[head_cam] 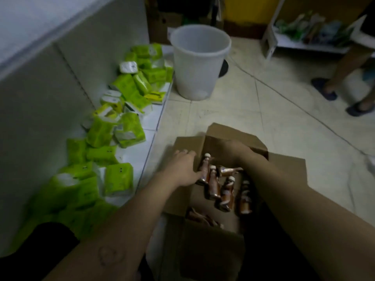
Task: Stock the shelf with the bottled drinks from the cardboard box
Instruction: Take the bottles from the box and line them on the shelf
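An open cardboard box (284, 169) stands on the tiled floor in front of me. Inside lie several brown bottled drinks (214, 185) with white caps, some leaning, some flat. My left hand (182, 167) rests on the box's left flap, fingers spread, thumb beside the nearest bottle. My right hand (233, 151) reaches over the far side of the box with its fingers curled down out of sight; whether they hold anything is hidden. The low white shelf (150, 118) runs along the left.
Several green tissue packs (129, 128) cover the low shelf. A white plastic bucket (196, 63) stands on the floor beyond the box. Another person's legs (345, 67) in dark sandals are at the right. A second shelf (294, 42) with goods is at the back right.
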Action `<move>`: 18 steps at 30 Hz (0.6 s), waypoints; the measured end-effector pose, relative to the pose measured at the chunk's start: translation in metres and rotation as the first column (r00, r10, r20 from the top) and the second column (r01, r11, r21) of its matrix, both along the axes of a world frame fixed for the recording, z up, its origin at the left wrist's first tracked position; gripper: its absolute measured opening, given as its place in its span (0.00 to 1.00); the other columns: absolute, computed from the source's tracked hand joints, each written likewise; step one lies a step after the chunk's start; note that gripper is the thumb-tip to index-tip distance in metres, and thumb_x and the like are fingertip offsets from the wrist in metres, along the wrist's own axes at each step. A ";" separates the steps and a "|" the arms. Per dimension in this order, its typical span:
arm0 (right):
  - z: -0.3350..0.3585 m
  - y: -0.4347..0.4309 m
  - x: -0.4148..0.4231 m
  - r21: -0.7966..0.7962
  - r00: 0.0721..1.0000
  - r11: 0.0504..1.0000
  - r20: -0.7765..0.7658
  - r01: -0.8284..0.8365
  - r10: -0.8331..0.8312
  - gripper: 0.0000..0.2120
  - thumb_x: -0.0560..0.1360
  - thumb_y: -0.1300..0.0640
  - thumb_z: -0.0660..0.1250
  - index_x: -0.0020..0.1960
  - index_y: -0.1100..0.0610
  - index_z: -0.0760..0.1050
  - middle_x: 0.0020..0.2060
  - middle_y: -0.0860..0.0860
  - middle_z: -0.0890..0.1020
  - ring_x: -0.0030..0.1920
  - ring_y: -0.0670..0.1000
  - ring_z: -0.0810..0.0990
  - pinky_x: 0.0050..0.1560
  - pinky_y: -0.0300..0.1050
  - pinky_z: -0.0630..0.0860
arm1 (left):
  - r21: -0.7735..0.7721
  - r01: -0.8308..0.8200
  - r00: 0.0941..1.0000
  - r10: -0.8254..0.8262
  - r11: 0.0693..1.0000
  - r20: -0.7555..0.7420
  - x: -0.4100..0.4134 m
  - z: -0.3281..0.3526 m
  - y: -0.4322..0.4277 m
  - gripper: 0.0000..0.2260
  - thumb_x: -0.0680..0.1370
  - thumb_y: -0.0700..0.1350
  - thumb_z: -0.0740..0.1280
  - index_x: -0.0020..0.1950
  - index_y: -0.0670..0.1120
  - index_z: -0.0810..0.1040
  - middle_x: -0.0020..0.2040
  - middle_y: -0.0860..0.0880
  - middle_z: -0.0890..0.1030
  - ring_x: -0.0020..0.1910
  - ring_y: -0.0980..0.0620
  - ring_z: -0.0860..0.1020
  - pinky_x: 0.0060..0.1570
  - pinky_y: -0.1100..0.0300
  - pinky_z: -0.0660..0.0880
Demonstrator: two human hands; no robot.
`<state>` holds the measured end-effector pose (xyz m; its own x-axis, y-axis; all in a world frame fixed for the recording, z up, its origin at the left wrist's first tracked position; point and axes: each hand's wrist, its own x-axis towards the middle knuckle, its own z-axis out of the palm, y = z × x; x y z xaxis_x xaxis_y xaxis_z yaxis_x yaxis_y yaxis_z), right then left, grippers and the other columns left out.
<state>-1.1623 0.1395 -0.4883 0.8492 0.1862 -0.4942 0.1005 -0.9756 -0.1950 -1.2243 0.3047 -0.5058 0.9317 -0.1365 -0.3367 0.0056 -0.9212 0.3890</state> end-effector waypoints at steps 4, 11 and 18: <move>-0.056 -0.011 -0.003 -0.042 0.967 0.991 -0.217 0.125 -0.131 0.26 0.74 0.44 0.67 0.68 0.56 0.73 0.64 0.56 0.77 0.63 0.58 0.75 0.64 0.50 0.70 | -0.179 0.086 0.979 -0.116 0.980 -0.167 0.019 -0.058 -0.029 0.25 0.74 0.53 0.66 0.69 0.48 0.69 0.68 0.43 0.71 0.63 0.42 0.72 0.59 0.49 0.72; -0.197 -0.066 -0.050 -0.111 0.794 0.876 -0.381 0.469 -0.474 0.24 0.76 0.44 0.63 0.68 0.54 0.70 0.65 0.57 0.76 0.63 0.58 0.74 0.65 0.54 0.71 | -0.164 0.222 0.805 -0.275 0.961 -0.525 0.009 -0.181 -0.081 0.25 0.74 0.44 0.68 0.70 0.46 0.67 0.65 0.44 0.74 0.61 0.45 0.74 0.61 0.50 0.72; -0.285 -0.088 -0.068 -0.020 0.640 0.676 -0.303 0.736 -0.706 0.28 0.73 0.44 0.68 0.68 0.54 0.67 0.63 0.56 0.73 0.55 0.52 0.74 0.49 0.45 0.70 | 0.085 0.397 0.746 -0.267 0.914 -0.610 -0.019 -0.254 -0.093 0.22 0.77 0.43 0.64 0.71 0.48 0.66 0.73 0.44 0.63 0.71 0.42 0.61 0.69 0.44 0.60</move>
<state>-1.2307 0.0512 -0.7733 0.5722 -0.3695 -0.7321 -0.6968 -0.6899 -0.1964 -1.2430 0.2112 -0.7596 0.4604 -0.2703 -0.8456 -0.1533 -0.9624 0.2242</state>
